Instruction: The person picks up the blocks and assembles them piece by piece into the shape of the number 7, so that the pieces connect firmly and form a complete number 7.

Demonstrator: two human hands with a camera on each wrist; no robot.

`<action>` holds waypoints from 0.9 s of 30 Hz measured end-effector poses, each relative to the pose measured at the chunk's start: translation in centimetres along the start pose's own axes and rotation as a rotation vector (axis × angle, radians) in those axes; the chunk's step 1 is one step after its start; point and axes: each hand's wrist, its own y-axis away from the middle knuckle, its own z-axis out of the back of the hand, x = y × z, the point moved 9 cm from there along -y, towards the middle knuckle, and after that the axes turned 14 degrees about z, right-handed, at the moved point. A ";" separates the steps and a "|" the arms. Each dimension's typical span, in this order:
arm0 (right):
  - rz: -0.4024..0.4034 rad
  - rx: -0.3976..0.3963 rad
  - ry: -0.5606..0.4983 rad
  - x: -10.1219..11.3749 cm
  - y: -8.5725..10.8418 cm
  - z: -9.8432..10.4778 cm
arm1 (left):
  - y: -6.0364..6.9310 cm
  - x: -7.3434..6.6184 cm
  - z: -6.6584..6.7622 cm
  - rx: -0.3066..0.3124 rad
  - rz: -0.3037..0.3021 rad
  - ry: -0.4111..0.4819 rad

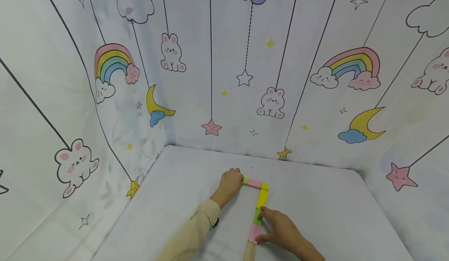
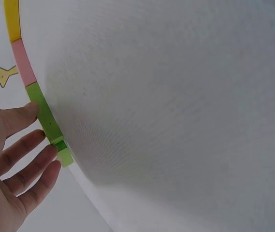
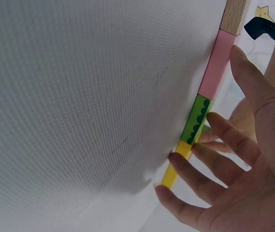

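Note:
Several coloured blocks form an L-shaped row on the white surface. At its far left end, my left hand [image 1: 231,182] touches a long green block [image 2: 44,112] with its thumb and fingers. Small lighter green block [image 2: 66,158] sits by those fingertips. From there a pink block [image 1: 254,183] leads to yellow blocks [image 1: 262,199] at the corner. Along the near leg, my right hand [image 1: 283,229] lies at the right side, its spread fingers and thumb touching the scalloped green block [image 3: 195,120], the yellow one, and a pink block [image 3: 217,63].
A bare wooden block [image 1: 250,251] continues the row toward me. The white table surface [image 1: 329,214] spreads around the row. Behind and beside it hang cloth walls [image 1: 242,109] printed with rabbits, stars, clouds and rainbows. A dark band [image 3: 265,29] shows at the left wrist.

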 end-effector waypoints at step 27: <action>0.025 -0.025 -0.012 0.2 0.1 0.2 | 0.1 0.4 -0.1 0.045 0.018 0.045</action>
